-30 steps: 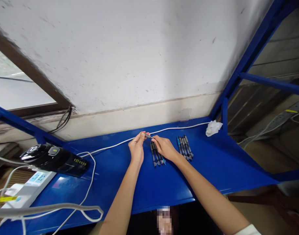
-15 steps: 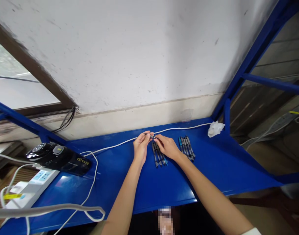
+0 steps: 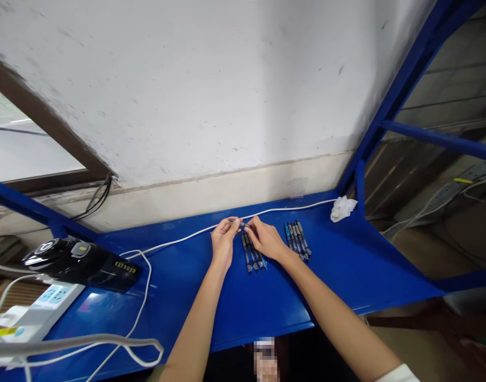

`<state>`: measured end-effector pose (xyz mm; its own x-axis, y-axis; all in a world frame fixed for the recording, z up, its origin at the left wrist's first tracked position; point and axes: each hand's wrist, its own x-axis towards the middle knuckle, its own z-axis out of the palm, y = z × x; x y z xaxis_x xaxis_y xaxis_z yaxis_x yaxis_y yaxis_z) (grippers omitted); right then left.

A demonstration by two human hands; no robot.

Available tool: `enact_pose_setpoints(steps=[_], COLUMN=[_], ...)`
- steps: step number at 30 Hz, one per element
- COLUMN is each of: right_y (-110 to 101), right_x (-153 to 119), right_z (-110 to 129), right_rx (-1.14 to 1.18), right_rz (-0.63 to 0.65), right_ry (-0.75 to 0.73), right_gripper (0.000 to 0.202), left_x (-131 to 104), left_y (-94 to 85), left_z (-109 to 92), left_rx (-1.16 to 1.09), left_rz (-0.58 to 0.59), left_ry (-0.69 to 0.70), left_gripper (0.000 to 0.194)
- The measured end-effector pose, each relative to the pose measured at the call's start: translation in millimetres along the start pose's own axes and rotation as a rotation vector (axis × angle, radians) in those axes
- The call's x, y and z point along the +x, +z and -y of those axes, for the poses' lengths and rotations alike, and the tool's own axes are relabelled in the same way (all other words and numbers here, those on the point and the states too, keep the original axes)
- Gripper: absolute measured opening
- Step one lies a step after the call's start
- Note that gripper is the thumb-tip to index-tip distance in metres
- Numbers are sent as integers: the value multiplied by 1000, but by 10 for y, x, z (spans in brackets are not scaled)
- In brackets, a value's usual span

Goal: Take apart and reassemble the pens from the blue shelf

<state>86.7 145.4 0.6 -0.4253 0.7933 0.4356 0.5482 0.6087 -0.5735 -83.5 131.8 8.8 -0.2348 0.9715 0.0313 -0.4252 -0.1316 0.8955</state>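
Observation:
Between my two hands a dark pen [image 3: 243, 224] is held level above the blue table. My left hand [image 3: 224, 241] pinches its left end, and my right hand [image 3: 266, 239] has its fingers closed round the right end. Just under my right hand lies a row of several pens [image 3: 251, 255], grey and black with a blue one at the right, their upper ends partly hidden. A second row of several pens [image 3: 297, 241], with a blue one at its left, rests to the right of my right hand.
On the blue table [image 3: 262, 302] a black bottle [image 3: 84, 263] lies at the left by a white power strip [image 3: 48, 313] and loose white cables. One cable [image 3: 179, 240] runs along the back to a crumpled white tissue [image 3: 343, 208]. Blue posts stand at both sides.
The view has shifted slightly, so the table and its objects appear further left. Both hands still hold the pen; its right part now shows a little more between them.

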Motion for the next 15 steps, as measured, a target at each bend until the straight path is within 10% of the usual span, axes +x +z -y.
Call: enact_pose_setpoints(steps=[15], right_y=[-22], right_x=[7], right_z=[63], right_rx=[-6], right_rz=[42], right_ry=[-20], right_gripper=[22], left_x=[-16], left_y=[10], left_z=[29], left_rx=[9], left_rz=[-26], left_ry=[15], left_gripper=[33])
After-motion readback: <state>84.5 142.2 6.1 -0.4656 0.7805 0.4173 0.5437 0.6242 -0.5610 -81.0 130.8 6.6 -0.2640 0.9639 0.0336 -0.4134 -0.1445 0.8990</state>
